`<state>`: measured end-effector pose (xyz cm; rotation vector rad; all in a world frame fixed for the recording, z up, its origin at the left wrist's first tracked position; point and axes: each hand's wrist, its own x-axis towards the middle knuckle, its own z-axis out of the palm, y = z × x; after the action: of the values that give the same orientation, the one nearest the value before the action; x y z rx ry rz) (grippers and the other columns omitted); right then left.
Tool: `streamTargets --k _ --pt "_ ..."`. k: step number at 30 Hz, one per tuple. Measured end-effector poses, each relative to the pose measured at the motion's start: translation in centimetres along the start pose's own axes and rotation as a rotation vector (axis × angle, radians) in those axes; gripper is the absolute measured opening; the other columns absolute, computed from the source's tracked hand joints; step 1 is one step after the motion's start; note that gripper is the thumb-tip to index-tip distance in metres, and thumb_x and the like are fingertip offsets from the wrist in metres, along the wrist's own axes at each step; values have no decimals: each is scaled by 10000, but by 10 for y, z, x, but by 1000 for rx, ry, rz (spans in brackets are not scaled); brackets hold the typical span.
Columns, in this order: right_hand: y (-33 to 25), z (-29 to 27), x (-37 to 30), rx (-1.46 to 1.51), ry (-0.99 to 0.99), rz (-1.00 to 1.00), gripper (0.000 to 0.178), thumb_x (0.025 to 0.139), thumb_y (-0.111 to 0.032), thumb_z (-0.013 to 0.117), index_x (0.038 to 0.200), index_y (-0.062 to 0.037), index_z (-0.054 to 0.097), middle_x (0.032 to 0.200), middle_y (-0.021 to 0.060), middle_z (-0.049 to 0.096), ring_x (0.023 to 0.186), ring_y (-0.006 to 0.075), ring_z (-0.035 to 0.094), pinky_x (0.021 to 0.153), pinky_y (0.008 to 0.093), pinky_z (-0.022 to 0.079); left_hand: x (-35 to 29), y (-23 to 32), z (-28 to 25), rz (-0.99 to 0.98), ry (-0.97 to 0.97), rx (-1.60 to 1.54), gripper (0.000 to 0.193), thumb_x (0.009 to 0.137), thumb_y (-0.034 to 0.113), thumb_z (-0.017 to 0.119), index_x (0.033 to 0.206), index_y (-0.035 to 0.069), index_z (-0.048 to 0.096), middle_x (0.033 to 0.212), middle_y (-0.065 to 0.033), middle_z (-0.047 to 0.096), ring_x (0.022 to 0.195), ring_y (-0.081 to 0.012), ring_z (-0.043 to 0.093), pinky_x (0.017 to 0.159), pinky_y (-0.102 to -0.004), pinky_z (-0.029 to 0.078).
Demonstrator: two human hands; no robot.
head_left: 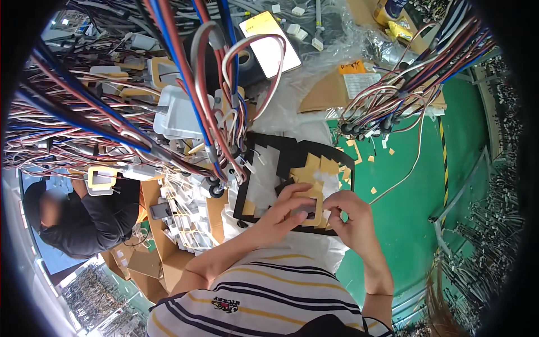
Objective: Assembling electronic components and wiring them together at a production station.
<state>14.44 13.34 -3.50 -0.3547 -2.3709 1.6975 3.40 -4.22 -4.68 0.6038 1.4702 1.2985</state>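
Observation:
A rounded rectangular frame with a tan face (319, 209) is held over a black tray (351, 168) in front of me. My left hand (286, 210) grips the frame from its left side, fingers curled round it. Beside the frame's right edge, my right hand (351, 216) has thumb and forefinger pinched together; what lies between them is too small to make out. Several tan paper pieces (306, 168) and crumpled clear film (264, 182) lie in the tray. The hands partly hide the frame and the tray's near side.
Thick bundles of red, white and blue cables (193, 84) hang at the left and upper middle. Another bundle (398, 95) droops at the right. A phone (270, 45) lies at the back. Paper scraps dot the green floor (393, 196). A co-worker (95, 219) sits at far left by cardboard boxes (149, 267).

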Motion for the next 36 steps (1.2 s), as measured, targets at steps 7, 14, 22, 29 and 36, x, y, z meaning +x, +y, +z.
streamTargets --k 7,14,22,29,36 --pt "6 9 -9 218 -54 216 457 738 70 655 1149 -26 481 1171 144 486 806 214 598 679 289 517 7 -6 4 36 114 89 106 795 58 641 889 42 595 1320 -134 339 1153 -262 417 856 -346 424" --pt "-8 3 -9 -398 -154 -107 837 553 -236 838 1280 -81 455 1258 145 455 1019 314 539 795 395 491 4 26 15 367 366 653 127 713 34 675 823 55 616 1310 -145 379 1130 -381 427 967 -458 300" --pt "-36 -13 7 -247 49 -18 575 772 -242 725 1222 18 479 1022 105 590 925 220 538 885 355 376 25 63 6 404 155 425 113 804 -10 625 913 4 602 795 -66 568 661 -177 537 600 -262 429" --pt "-27 -15 28 211 188 134 32 836 20 607 863 25 590 768 8 505 639 51 454 551 181 351 36 70 -10 38 136 -209 185 916 89 544 1035 -40 603 864 -93 652 783 -134 642 719 -237 533" --pt "-26 -12 27 265 163 150 47 833 26 613 879 30 623 779 13 518 662 52 493 562 178 383 32 64 -11 12 134 -209 214 936 118 511 1036 -50 601 855 -125 661 778 -172 662 707 -257 552"
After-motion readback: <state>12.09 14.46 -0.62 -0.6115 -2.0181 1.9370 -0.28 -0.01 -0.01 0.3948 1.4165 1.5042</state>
